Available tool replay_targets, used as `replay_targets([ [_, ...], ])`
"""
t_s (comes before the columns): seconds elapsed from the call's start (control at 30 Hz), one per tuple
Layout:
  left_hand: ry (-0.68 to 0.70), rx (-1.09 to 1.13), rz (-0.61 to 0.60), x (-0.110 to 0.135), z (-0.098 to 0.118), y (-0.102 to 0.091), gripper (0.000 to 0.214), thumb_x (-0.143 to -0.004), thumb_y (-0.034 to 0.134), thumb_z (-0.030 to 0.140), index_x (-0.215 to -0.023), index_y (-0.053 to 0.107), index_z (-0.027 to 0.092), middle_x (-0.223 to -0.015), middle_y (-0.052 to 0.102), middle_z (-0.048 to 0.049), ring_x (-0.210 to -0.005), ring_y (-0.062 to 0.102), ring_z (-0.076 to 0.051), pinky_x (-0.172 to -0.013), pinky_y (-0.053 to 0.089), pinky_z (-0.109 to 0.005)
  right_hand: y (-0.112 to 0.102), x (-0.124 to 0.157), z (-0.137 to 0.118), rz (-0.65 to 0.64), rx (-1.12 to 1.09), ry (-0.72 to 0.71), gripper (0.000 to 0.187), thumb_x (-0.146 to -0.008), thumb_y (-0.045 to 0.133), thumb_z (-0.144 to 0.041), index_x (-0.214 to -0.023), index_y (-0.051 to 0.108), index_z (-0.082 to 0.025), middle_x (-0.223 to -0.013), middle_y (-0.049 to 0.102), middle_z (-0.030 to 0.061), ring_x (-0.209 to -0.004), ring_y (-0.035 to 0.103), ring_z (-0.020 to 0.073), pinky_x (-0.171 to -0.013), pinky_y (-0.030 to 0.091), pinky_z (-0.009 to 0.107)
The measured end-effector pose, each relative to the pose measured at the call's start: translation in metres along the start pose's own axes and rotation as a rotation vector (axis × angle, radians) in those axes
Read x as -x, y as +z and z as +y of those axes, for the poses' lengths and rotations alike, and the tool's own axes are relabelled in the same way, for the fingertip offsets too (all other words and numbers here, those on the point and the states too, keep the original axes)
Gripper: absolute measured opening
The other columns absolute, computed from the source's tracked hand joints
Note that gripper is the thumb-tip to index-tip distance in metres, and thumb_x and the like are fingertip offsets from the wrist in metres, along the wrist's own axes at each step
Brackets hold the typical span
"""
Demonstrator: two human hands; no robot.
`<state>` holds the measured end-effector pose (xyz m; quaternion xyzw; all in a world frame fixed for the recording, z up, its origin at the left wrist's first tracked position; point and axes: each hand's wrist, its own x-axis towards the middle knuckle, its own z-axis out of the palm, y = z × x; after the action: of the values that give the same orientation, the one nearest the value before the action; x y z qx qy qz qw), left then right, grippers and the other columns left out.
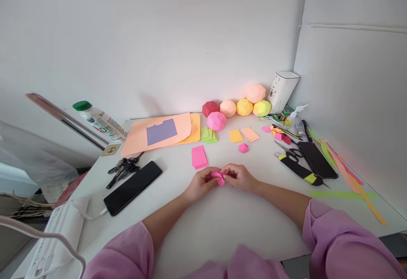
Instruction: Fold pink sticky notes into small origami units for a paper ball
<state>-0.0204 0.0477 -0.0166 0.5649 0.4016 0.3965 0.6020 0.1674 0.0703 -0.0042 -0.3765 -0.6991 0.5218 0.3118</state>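
Observation:
Between my two hands is a small folded piece of pink paper (219, 178), held low over the white table. My left hand (201, 185) pinches its left side, thumb in front. My right hand (241, 178) grips the right side with thumb and fingers. Just beyond my left hand lies a stack of pink paper rectangles (199, 157). A folded pink paper unit (243, 148) sits past my right hand. Farther back are green paper pieces (209, 135), an orange paper piece (235, 136) and a peach paper piece (250, 134).
Several faceted paper balls (216, 121) rest against the wall. Scissors (291, 152), a box cutter (299, 169) and a black phone (318, 160) lie right, beside paper strips (345, 194). At left are keys (124, 169), another phone (132, 188), paper sheets (136, 137) and a bottle (100, 120).

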Motion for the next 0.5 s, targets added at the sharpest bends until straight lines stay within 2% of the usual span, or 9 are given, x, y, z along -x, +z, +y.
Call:
replay_targets([
  [0.17,-0.025,-0.003,0.022,-0.0008,-0.0001,0.0,0.028,-0.077,0.063,0.035,-0.099,0.061,0.017,-0.087,0.067,-0.0044,-0.075,0.063,-0.016,-0.067,0.05,-0.029,0.0008,0.0008,-0.0018,-0.002,0.018,-0.053,0.018,-0.08,0.055,-0.03,-0.089,0.061,-0.016,-0.068,0.059,-0.0002,-0.05,0.048,0.0084,-0.048,0.04,0.022],
  [0.37,-0.026,-0.044,0.069,-0.0007,-0.0019,-0.0003,0.026,-0.078,0.063,0.036,-0.095,0.059,0.016,-0.079,0.066,-0.004,-0.066,0.061,-0.014,-0.051,0.043,-0.023,0.0032,0.0012,0.003,0.005,0.073,-0.073,0.025,-0.077,0.061,-0.036,-0.093,0.062,-0.016,-0.066,0.059,0.0001,-0.052,0.048,0.0099,-0.048,0.04,0.022],
  [0.5,-0.043,-0.063,0.089,-0.0008,-0.0051,-0.0002,0.031,-0.078,0.062,0.038,-0.099,0.057,0.017,-0.076,0.064,-0.0031,-0.068,0.062,-0.016,-0.049,0.043,-0.022,0.0054,0.0012,0.0032,0.037,0.125,-0.12,0.019,-0.082,0.055,-0.032,-0.086,0.063,-0.016,-0.065,0.06,0.0006,-0.05,0.045,0.0089,-0.047,0.037,0.022],
])
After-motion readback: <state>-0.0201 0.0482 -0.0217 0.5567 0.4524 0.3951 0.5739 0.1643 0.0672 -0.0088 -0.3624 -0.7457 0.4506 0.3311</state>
